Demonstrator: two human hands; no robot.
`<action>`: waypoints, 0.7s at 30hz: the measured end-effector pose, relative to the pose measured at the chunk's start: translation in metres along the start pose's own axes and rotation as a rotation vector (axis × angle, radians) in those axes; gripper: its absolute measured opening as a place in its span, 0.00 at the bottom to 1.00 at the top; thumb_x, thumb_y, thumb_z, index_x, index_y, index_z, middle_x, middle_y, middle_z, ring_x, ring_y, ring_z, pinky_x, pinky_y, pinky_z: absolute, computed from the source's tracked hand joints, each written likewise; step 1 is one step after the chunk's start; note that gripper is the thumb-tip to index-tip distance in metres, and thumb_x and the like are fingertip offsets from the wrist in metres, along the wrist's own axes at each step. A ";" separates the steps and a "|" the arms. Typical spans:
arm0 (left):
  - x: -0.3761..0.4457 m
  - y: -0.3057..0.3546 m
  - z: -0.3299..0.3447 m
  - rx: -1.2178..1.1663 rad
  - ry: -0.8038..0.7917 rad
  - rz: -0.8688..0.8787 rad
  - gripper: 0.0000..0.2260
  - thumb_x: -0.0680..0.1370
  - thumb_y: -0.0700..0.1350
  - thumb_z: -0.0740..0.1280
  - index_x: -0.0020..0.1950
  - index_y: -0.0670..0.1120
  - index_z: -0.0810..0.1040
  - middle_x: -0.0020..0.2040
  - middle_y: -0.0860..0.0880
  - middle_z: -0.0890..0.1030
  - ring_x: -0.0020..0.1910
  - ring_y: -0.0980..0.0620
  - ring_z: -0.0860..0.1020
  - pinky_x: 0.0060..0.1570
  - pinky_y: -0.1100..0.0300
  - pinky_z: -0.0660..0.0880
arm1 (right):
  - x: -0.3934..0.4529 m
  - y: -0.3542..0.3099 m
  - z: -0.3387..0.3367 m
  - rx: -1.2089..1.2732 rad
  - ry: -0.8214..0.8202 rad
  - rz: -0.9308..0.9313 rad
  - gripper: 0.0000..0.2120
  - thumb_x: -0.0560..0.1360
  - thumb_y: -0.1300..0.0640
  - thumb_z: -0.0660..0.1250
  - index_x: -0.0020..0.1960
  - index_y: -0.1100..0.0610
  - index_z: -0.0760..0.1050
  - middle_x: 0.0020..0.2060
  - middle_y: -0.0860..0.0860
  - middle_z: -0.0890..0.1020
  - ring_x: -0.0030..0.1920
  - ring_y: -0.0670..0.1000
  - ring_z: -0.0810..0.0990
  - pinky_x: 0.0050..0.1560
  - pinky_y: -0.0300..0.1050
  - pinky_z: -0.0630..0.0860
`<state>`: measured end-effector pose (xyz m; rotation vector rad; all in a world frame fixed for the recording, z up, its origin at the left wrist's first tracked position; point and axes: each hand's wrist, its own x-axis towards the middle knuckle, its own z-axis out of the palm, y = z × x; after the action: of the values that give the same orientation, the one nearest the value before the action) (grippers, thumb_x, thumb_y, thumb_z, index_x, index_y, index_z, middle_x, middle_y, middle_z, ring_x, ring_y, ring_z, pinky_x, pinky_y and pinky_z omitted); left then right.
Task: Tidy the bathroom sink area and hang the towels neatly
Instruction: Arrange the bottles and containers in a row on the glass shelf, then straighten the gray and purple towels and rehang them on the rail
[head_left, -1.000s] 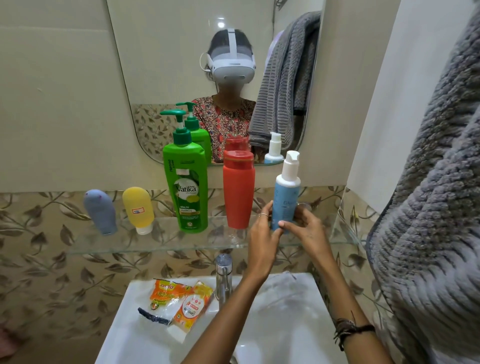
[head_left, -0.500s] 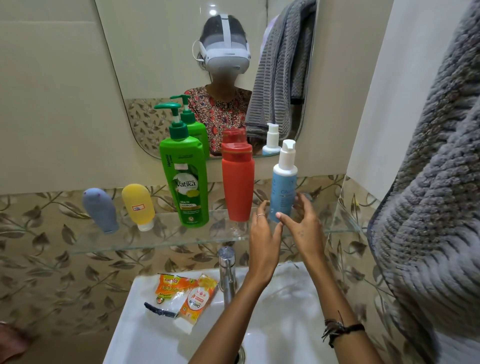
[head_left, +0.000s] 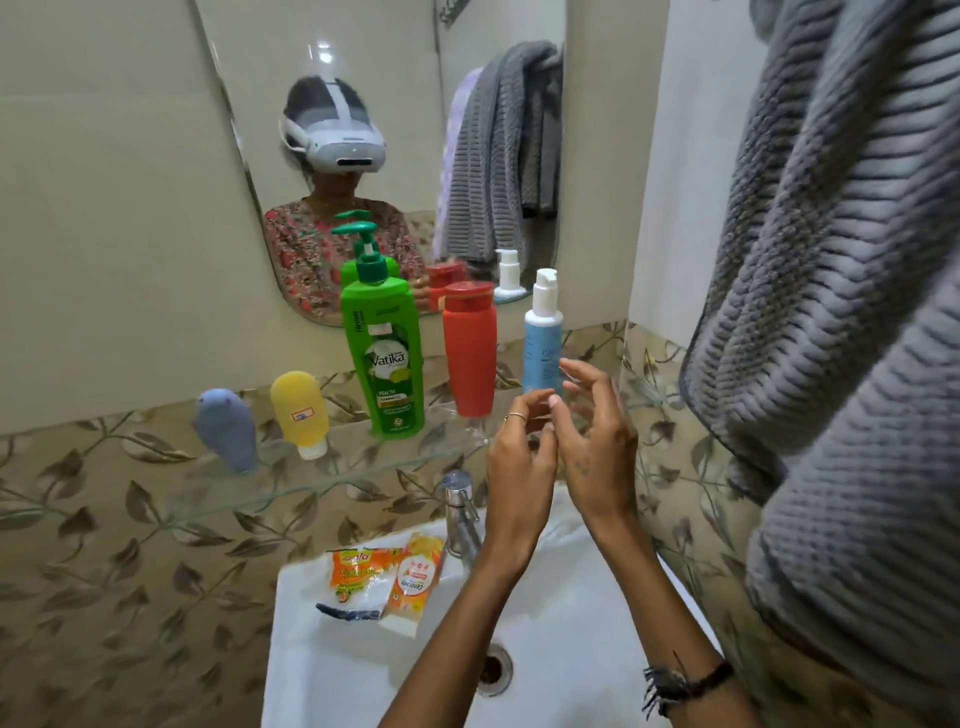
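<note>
A light blue pump bottle (head_left: 542, 338) stands upright on the glass shelf (head_left: 332, 470), to the right of a red bottle (head_left: 469, 348) and a green shampoo pump bottle (head_left: 383, 343). A yellow tube (head_left: 300, 410) and a grey-blue tube (head_left: 226, 428) rest at the shelf's left. My left hand (head_left: 519, 467) and my right hand (head_left: 597, 441) hover side by side just in front of the blue bottle, fingers spread, holding nothing. A grey ribbed towel (head_left: 852, 312) hangs bunched at the right.
Below the shelf is a white sink (head_left: 571, 623) with a chrome tap (head_left: 460, 509) and a drain. Orange soap packets (head_left: 384, 577) lie on the sink's left rim. A mirror (head_left: 395, 130) above reflects the person and the towel. A wall stands close on the right.
Both hands have let go of the blue bottle and drawn back a little toward me. The bottle stays upright on the shelf. The view has shifted.
</note>
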<state>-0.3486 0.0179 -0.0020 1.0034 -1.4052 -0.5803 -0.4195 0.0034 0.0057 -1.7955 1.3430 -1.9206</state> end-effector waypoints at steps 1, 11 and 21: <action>-0.003 0.007 -0.006 -0.013 -0.020 0.024 0.10 0.78 0.41 0.62 0.56 0.55 0.73 0.49 0.60 0.79 0.49 0.65 0.78 0.49 0.69 0.77 | -0.004 -0.010 -0.006 -0.032 0.006 -0.025 0.17 0.75 0.64 0.64 0.62 0.54 0.71 0.58 0.50 0.77 0.56 0.44 0.76 0.57 0.40 0.76; -0.045 0.087 -0.001 -0.080 -0.317 0.287 0.23 0.76 0.37 0.62 0.70 0.50 0.65 0.66 0.58 0.70 0.66 0.57 0.69 0.65 0.67 0.66 | -0.033 -0.093 -0.090 -0.402 0.112 -0.203 0.22 0.74 0.66 0.62 0.67 0.56 0.69 0.69 0.53 0.70 0.69 0.48 0.67 0.68 0.27 0.58; -0.021 0.175 0.027 0.015 -0.351 0.551 0.23 0.77 0.39 0.63 0.71 0.49 0.64 0.70 0.50 0.70 0.70 0.56 0.65 0.69 0.65 0.60 | 0.033 -0.150 -0.174 -0.670 0.552 -0.283 0.27 0.72 0.63 0.65 0.70 0.64 0.63 0.71 0.64 0.62 0.73 0.61 0.59 0.74 0.47 0.50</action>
<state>-0.4166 0.1158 0.1304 0.4954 -1.9068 -0.3395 -0.5153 0.1496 0.1588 -1.8555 2.2365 -2.4393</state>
